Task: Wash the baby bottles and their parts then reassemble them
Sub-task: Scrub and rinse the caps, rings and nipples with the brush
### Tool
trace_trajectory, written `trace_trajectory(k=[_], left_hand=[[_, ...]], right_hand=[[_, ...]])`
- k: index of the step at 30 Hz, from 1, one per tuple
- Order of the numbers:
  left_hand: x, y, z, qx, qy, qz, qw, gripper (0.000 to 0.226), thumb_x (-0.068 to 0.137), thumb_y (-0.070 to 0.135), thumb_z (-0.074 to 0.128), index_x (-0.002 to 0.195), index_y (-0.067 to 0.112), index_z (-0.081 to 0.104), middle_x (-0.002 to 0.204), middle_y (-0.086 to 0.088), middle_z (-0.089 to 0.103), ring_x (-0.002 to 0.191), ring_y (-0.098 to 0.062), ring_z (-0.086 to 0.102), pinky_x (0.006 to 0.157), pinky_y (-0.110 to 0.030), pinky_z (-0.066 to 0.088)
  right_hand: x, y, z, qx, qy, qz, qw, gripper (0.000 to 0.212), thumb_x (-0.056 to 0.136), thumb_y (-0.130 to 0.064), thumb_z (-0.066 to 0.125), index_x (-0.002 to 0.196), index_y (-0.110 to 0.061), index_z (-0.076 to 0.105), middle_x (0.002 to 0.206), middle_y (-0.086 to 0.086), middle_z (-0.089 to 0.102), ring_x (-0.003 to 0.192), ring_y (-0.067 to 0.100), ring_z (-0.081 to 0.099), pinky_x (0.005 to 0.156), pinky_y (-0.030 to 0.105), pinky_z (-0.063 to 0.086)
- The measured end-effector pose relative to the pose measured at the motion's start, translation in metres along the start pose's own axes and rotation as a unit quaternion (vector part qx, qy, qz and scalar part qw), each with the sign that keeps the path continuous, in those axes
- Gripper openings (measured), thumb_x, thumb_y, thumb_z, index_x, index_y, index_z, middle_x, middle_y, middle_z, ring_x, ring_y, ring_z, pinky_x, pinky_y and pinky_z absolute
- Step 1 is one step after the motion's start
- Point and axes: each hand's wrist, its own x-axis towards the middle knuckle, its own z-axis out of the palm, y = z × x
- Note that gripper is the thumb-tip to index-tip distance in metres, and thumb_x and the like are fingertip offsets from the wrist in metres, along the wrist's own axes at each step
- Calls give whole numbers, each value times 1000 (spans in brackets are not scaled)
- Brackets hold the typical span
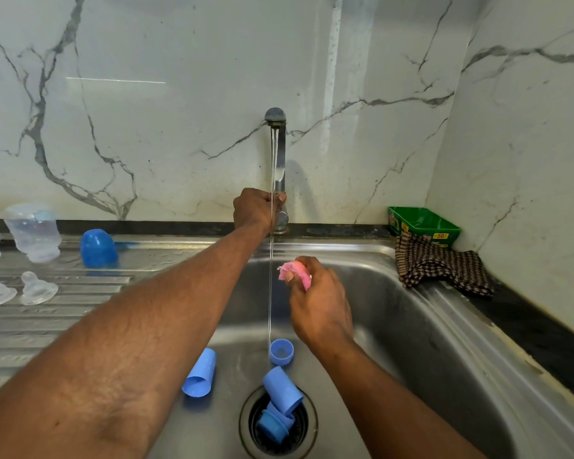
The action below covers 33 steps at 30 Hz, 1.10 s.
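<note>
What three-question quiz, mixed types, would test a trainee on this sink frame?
1. True or false: water is running from the tap.
2. What does the right hand hold? A) pink sponge B) a nipple C) the checked cloth
3. Fill in: the left hand grips the tap's ____.

Key
1. True; a thin stream falls to the small blue cap in the sink.
2. A.
3. Base, near the handle.
</note>
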Motion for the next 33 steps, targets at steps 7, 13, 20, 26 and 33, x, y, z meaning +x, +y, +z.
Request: trace_trajectory(k=[7,13,20,26,33], left_hand=[[-2,2,-1,10,-3,16,1000,25,90,31,70,96,7,77,82,-5,67,59,-9,53,48,-16,33],[-1,3,-2,25,-6,17,1000,14,90,27,71,83,15,73,74,-2,67,55,-9,55,46,-16,37],[-3,4,-3,48,-12,24,998,10,88,20,73,79,16,71,64,4,57,52,-4,51,45,-16,34],[-5,5,-3,58,0,45,997,24,92,28,69,98,5,76,86,-8,70,62,-13,55,54,-20,38],[-5,5,-2,68,7,43,997,29,92,33,68,97,6,76,89,-11,71,69,-16,55,63,-25,39]], right_hand=[[0,0,2,3,5,-2,1000,31,101,-39,49,131,-34,51,119,-1,55,110,20,56,96,42,50],[0,0,-1,-11,2,-3,1000,34,102,-38,47,136,-33,48,125,0,53,115,19,54,96,36,47],[0,0,-2,-9,2,-5,1000,34,102,-38,47,135,-33,49,124,-1,53,113,18,55,92,33,46],[1,1,-1,-12,3,-8,1000,33,102,-37,48,135,-33,50,122,-1,54,111,18,56,90,32,45],[1,3,0,-9,4,-6,1000,31,102,-37,48,132,-33,50,123,0,53,112,21,56,96,39,49]])
